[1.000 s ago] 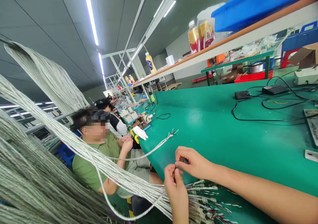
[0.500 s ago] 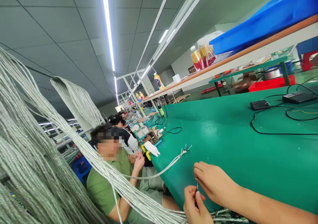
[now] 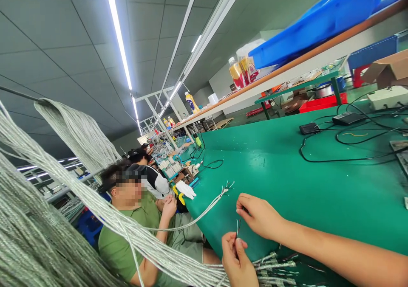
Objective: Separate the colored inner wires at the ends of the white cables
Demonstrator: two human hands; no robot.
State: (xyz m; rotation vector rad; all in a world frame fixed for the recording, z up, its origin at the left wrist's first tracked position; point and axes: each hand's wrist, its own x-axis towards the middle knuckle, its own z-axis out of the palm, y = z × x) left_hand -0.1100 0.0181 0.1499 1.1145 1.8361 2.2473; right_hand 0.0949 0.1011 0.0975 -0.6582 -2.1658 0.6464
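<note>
Silver-grey braided cable hangs in two bundles, a thick hank (image 3: 32,219) sweeping across the lower left and a smaller hank (image 3: 76,134) higher up. Its many loose ends (image 3: 274,265) fan out at the bottom of the view, showing thin coloured wires. These strands look light and limp, drooping under their own weight, so they seem best taken close to the tip, where a fine wire cannot flop away. The left hand (image 3: 237,257) is closed in a pinch on one thin wire end (image 3: 237,228), which sticks up just below the right hand (image 3: 259,216). That right hand is half curled; its fingers may hold something too, though from this angle I cannot tell. One separate cable (image 3: 204,202) runs over the green bench mat (image 3: 287,172) to a splayed tip (image 3: 227,188). Two seated co-workers work nearby, one in an olive polo shirt (image 3: 124,249), the other in a black-and-white top (image 3: 156,183). A larger black box (image 3: 347,118) and a smaller black box (image 3: 309,128) lie among black leads (image 3: 318,153) on the mat.
</note>
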